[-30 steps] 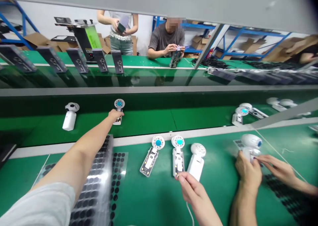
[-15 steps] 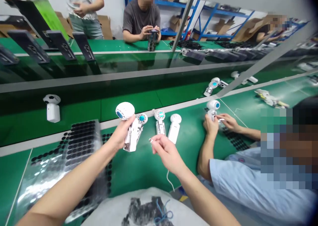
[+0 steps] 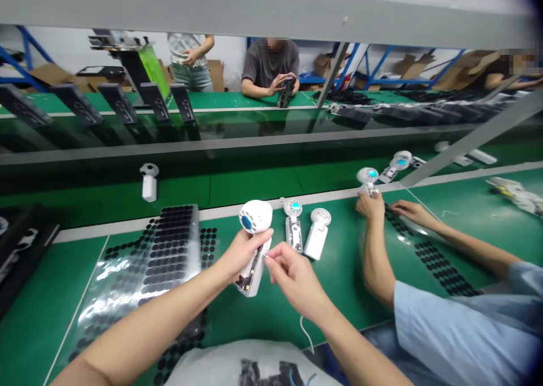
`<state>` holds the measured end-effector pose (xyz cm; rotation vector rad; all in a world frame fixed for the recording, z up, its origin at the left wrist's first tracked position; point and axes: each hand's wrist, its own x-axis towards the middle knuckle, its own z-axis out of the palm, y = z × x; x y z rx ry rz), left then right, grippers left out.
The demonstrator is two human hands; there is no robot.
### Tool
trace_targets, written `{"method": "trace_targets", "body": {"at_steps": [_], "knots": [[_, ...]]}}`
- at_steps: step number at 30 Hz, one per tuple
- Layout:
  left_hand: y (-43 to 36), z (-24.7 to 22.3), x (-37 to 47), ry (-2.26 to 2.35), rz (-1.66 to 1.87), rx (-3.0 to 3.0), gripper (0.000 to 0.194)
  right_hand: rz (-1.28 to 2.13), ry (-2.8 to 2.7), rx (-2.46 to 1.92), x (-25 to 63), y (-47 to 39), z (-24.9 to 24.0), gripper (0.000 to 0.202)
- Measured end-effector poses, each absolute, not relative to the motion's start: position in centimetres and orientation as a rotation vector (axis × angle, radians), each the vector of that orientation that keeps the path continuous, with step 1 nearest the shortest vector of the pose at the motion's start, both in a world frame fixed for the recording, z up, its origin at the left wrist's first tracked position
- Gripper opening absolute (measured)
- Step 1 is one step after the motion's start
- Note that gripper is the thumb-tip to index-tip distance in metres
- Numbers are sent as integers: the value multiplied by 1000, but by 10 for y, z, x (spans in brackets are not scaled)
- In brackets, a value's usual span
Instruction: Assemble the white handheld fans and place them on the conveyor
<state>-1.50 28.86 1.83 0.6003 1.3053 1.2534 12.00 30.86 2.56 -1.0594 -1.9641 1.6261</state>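
A white handheld fan (image 3: 256, 216) with a round head and a blue hub is gripped near its neck by my left hand (image 3: 238, 257). Its handle is tilted, and an opened side exposes parts inside. My right hand (image 3: 299, 281) pinches the small plug of a white cable (image 3: 306, 336) against the handle's edge; whether it is inserted I cannot tell. The cable hangs below my wrist. Just beyond my hands, a second fan (image 3: 293, 233) lies with its handle opened, and beside it is a third fan (image 3: 317, 236) with a closed white handle.
Sheets of black round stickers (image 3: 169, 256) lie left on the green bench (image 3: 229, 324). At right a co-worker's hand (image 3: 373, 206) holds another fan (image 3: 367, 175). A slanted grey post (image 3: 458, 137) crosses the right. One fan (image 3: 149, 183) stands on the sunken green belt.
My right hand has brought the plug up to the fan's handle. The held fan has turned, showing its opened side. The view has shifted left. The co-worker's right hand has moved off their fan.
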Motion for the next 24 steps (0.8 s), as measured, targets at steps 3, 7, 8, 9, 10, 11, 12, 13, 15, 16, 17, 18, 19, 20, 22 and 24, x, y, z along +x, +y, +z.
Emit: {"method": "trace_targets", "body": {"at_steps": [3,7,8,9,10,11,12,13,15,16,17,18,19,20,22,24], "knots": [[287,17,-15,1398,1262,747,39,1564,-2050,-1083,123,310,26,13],[283,19,-21,1337,1128,788,43,1593,-2061,-1085,127,315,23,10],[282,20,-23,1287,1088,763,44,1625,-2048,-1082,128,316,21,9],[281,21,-24,1241,1056,736,45,1662,-2033,-1074,129,317,19,9],[280,21,-25,1210,1033,712,46,1700,-2015,-1061,130,318,18,8],[279,22,-26,1196,1020,693,47,1737,-1995,-1045,131,318,16,8],[279,21,-26,1193,1014,677,47,1764,-1975,-1032,132,318,14,8],[279,21,-26,1193,1009,661,49,1783,-1957,-1024,133,318,12,8],[279,18,-26,1197,997,635,53,1808,-1928,-1026,133,317,8,9],[279,16,-25,1203,990,631,56,1816,-1920,-1032,133,317,6,10],[280,14,-24,1211,983,633,58,1822,-1917,-1039,134,317,4,10],[280,12,-23,1224,979,640,59,1827,-1916,-1043,133,316,2,11],[281,10,-22,1240,980,650,58,1829,-1916,-1048,133,316,-1,10],[282,9,-20,1257,983,665,57,1822,-1919,-1055,133,316,-3,10],[284,6,-18,1287,996,693,55,1772,-1938,-1097,131,317,-7,11],[286,3,-18,1308,1005,708,54,1720,-1933,-1160,131,318,-9,13]]}}
